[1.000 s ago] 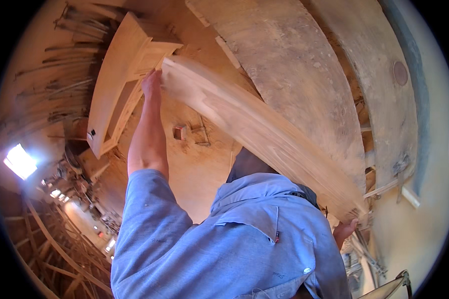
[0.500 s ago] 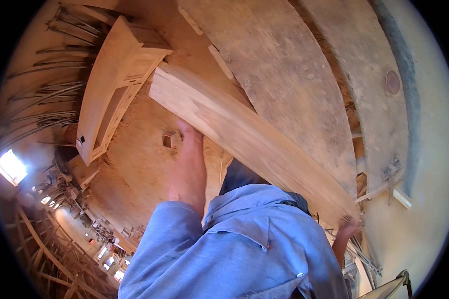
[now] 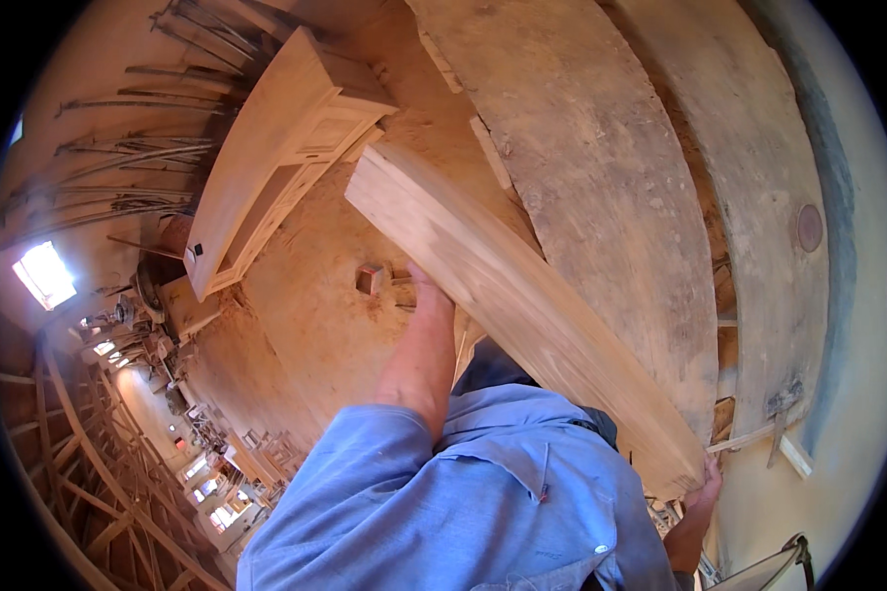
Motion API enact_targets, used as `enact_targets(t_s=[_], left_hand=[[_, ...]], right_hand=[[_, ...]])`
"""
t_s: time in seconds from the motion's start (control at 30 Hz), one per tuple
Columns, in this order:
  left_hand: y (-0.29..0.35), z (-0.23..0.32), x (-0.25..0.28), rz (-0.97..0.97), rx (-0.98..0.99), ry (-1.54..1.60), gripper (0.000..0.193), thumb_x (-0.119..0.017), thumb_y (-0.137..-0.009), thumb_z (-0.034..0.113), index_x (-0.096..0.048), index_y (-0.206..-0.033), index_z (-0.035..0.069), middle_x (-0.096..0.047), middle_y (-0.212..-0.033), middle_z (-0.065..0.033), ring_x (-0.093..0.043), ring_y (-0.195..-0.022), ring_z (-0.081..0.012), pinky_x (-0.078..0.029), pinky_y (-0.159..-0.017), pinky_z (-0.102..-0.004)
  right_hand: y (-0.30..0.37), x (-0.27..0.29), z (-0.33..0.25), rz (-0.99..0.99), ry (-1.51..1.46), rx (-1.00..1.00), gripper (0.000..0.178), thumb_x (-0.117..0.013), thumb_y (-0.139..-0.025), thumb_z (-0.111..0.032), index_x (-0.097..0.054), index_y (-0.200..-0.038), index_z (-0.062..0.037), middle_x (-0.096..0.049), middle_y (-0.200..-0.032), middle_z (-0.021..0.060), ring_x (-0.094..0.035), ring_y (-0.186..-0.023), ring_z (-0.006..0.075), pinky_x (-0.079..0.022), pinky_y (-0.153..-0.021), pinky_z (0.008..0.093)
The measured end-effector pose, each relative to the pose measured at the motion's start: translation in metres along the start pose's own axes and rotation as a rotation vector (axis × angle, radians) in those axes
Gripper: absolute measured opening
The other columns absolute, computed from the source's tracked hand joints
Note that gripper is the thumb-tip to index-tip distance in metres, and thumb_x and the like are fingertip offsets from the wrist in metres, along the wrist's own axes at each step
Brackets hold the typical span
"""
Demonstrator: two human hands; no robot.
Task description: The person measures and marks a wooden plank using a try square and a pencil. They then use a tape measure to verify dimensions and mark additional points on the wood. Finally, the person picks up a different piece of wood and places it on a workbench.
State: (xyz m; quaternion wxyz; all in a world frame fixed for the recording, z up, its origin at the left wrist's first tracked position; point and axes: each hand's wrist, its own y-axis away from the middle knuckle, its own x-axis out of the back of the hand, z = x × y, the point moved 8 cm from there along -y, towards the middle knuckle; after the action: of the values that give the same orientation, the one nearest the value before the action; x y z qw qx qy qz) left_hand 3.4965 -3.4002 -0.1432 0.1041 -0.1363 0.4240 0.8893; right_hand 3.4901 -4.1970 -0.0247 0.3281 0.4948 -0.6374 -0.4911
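A long, thick pale wooden plank (image 3: 508, 295) lies slantwise across my front, from upper left to lower right, beside the workbench edge. My left hand (image 3: 426, 281) reaches under its left part; the fingers are mostly hidden beneath the wood, and the hand supports it from below. At the lower right end, my right hand (image 3: 705, 481) is closed around the plank's end corner, fingers against the edge. Part of the plank passes close in front of my blue shirt.
A big worn workbench (image 3: 601, 148) with a lengthwise gap runs along the right. A wooden cabinet (image 3: 276, 158) rests on the dusty floor at upper left, with metal clamps (image 3: 138, 153) behind it. A small box-like block (image 3: 369, 279) sits on the floor. A wood strip (image 3: 796, 456) projects at the bench's near end.
The surroundings have shifted rightward in view as my head turned. My right hand, blurred over the plank's lower end before, now grips its end corner. The left hand keeps its place under the plank.
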Motion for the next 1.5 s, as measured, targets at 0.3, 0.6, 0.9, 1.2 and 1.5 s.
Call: enact_targets(t_s=[0.3, 0.6, 0.9, 1.2, 1.5], left_hand=[[0.000, -0.009, -0.002, -0.003, -0.008, -0.006, 0.047, -0.042, -0.097, 0.039, -0.057, -0.125, 0.005, -0.062, -0.119, -0.0141, -0.061, -0.108, -0.0300, -0.052, -0.094, -0.0431], [0.008, 0.003, -0.041, -0.069, -0.051, -0.017, 0.044, -0.042, -0.097, 0.038, -0.060, -0.121, 0.005, -0.065, -0.115, -0.0142, -0.063, -0.104, -0.0294, -0.053, -0.092, -0.0427], [0.042, -0.010, -0.154, -0.184, -0.025, 0.031, 0.043, -0.042, -0.097, 0.036, -0.063, -0.117, 0.005, -0.067, -0.110, -0.0144, -0.064, -0.101, -0.0289, -0.054, -0.090, -0.0422], [0.099, -0.074, -0.238, -0.280, 0.153, 0.125, 0.047, -0.042, -0.098, 0.034, -0.060, -0.125, 0.000, -0.064, -0.123, -0.0159, -0.061, -0.113, -0.0316, -0.048, -0.101, -0.0431], [0.169, -0.133, -0.200, -0.426, 0.408, -0.094, 0.054, -0.053, -0.096, 0.045, -0.050, -0.131, 0.005, -0.068, -0.108, -0.0131, -0.068, -0.088, -0.0277, -0.055, -0.079, -0.0403]], right_hand=[[-0.027, 0.032, 0.018, 0.059, -0.026, -0.111, 0.036, -0.058, -0.095, -0.031, -0.065, -0.119, -0.0048, -0.068, -0.120, 0.0099, -0.064, -0.110, 0.0248, -0.048, -0.097, 0.0404], [-0.019, 0.031, 0.025, 0.092, -0.079, 0.020, 0.041, -0.053, -0.096, -0.031, -0.062, -0.123, -0.0017, -0.068, -0.115, 0.0125, -0.066, -0.101, 0.0276, -0.052, -0.092, 0.0397], [0.027, 0.078, 0.070, 0.073, -0.175, 0.173, 0.053, -0.046, -0.096, -0.031, -0.054, -0.130, 0.0084, -0.062, -0.126, 0.0191, -0.060, -0.116, 0.0330, -0.047, -0.100, 0.0445], [0.089, 0.217, 0.153, -0.032, -0.612, 0.520, 0.061, -0.033, -0.100, -0.056, -0.053, -0.134, -0.0099, -0.059, -0.126, 0.0105, -0.056, -0.107, 0.0278, -0.044, -0.091, 0.0523], [0.154, 0.252, 0.140, 0.264, -0.410, 0.531, 0.069, -0.038, -0.094, -0.061, -0.046, -0.142, -0.0113, -0.053, -0.138, 0.0132, -0.049, -0.124, 0.0310, -0.034, -0.103, 0.0611]])
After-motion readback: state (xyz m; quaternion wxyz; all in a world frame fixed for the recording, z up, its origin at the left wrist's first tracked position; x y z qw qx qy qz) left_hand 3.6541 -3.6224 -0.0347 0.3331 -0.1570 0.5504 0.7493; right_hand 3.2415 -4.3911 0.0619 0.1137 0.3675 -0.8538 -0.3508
